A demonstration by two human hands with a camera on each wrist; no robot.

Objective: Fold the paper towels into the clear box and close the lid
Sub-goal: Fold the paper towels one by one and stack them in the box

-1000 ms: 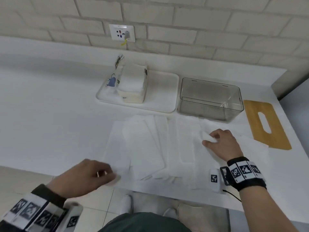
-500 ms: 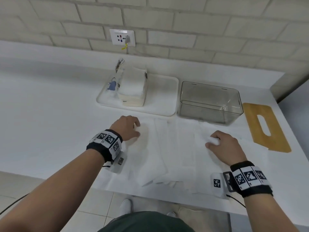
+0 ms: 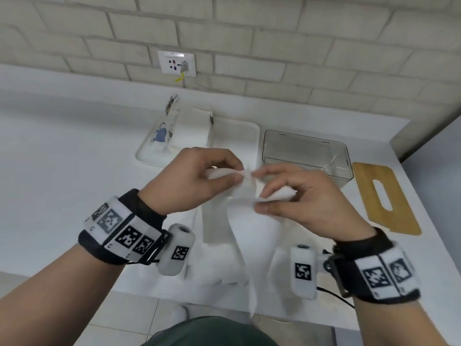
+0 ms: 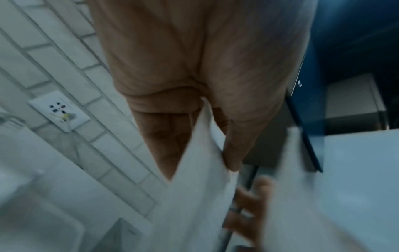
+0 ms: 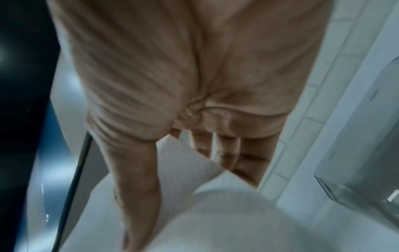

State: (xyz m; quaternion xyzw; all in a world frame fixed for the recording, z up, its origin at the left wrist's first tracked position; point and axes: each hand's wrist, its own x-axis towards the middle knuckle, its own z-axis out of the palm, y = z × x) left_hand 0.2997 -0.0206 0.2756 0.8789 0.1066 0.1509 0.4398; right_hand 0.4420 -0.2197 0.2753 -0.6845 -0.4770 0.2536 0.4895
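Note:
Both hands are raised above the counter and pinch the top of one white paper towel [image 3: 243, 216], which hangs down between them. My left hand [image 3: 212, 174] holds its upper left edge between thumb and fingers; the towel [image 4: 200, 170] shows under that thumb in the left wrist view. My right hand [image 3: 282, 193] pinches the upper right part, the towel [image 5: 194, 196] bulging below its thumb. More white towels [image 3: 219, 260] lie spread on the counter underneath. The clear box [image 3: 306, 156] stands empty and open behind the right hand. Its wooden lid [image 3: 385, 198] lies flat to the right.
A white tray [image 3: 239, 136] at the back holds an opened pack of paper towels [image 3: 189, 128]. A wall socket [image 3: 176, 63] sits on the brick wall. The counter's front edge runs just below my wrists, with tiled floor beyond it.
Both hands left the counter, came together at the middle and lifted one towel by its top edge. Before, each hand rested apart on the spread towels.

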